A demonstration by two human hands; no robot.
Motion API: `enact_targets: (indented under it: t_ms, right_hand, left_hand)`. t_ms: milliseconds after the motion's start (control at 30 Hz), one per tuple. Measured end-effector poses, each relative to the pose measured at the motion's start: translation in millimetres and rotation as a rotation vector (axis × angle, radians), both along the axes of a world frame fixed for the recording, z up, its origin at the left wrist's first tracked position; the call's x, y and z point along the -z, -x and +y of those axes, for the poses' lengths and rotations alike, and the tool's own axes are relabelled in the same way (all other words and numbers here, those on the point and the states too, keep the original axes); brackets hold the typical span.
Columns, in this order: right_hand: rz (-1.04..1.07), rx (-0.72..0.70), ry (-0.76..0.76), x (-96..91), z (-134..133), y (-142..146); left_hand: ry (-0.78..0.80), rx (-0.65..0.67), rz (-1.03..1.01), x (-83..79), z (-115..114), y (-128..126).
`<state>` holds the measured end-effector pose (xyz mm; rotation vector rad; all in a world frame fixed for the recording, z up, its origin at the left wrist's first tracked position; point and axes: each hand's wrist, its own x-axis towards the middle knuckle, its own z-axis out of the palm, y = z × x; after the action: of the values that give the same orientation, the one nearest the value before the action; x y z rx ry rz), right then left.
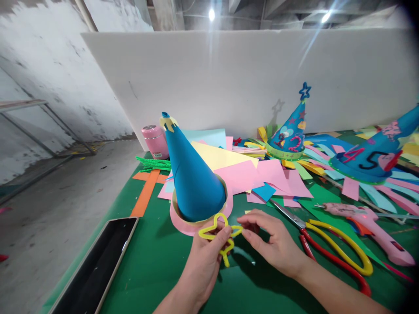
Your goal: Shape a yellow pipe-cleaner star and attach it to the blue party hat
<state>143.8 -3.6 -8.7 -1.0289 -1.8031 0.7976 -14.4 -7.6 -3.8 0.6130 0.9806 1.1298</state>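
Observation:
A yellow pipe cleaner, bent into looped petals with a short stem, is pinched between the thumb and fingers of my left hand. My right hand has its thumb and index finger closed at the tip of the shape's right loop. Just behind my hands stands a blue paper cone hat, leaning to the left, with a pale yellow paper piece round its tip. A pink paper ring surrounds the hat's base. My left palm side is hidden.
Scissors with yellow and red handles and a pink glue gun lie at the right. A phone lies at the left edge. Green pipe cleaners, a pink canister, paper sheets and two decorated hats are behind.

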Motion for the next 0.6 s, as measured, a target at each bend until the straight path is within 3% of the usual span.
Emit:
enact_targets:
  t_ms: [400,600]
  right_hand:
    - [-0.125,-0.093,-0.243,-1.2,4.0,-2.7]
    - [-0.118,-0.106,-0.268,-2.0,4.6,-3.6]
  left_hand:
    - [-0.005,0.074,-0.004,-3.1,-0.1,-1.0]
    - [-0.008,0.052,0.020,-3.2,-1.0,-0.9]
